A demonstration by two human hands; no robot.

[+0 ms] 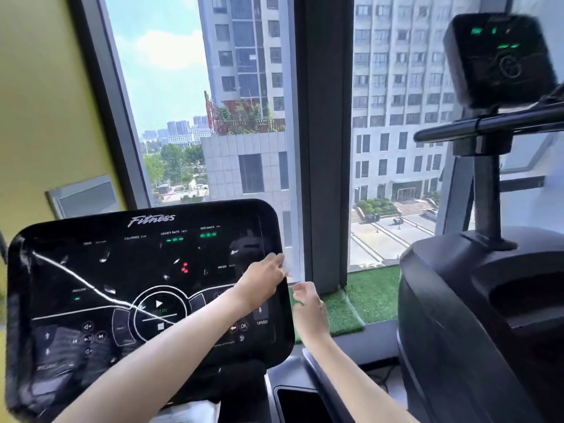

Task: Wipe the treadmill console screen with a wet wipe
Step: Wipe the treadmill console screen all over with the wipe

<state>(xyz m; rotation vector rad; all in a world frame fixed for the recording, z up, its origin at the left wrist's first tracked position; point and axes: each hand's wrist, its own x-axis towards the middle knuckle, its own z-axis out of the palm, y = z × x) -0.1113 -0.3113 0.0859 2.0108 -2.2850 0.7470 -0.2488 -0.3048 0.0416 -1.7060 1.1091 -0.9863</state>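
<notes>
- Leftmost, the treadmill console screen (146, 285) fills the near left. It is a stiff, glossy black panel fixed on its stand, so it should stay put under a wipe and needs no holding.
- Its green and red digits are lit, so it is probably powered, and light strokes seem wiser than firm pressing near the play and OK keys.
- White streaks and pale flecks cross the glass. Whether they are smears, moisture or window reflections cannot be told.
- The screen's lower middle is hidden under the left forearm (183, 340), and its near-left corner is cut off by the edge of the view.
- The left hand (262, 282) reaches across to the screen's far-right edge, fingers drawn together and pinching the wet wipe (286, 265).
- The wipe looks thin, limp and light. It will likely fold or slip unless bunched under flat fingers.
- Only a blurred white scrap shows against the pale window frame (294, 178), so its size and folding are unclear.
- The right hand (308, 303) hangs just right of the screen, fingers loosely curled, with nothing seen in them.
- Far right, another exercise machine (488, 300) is blurred, and its small display is unreadable.
</notes>
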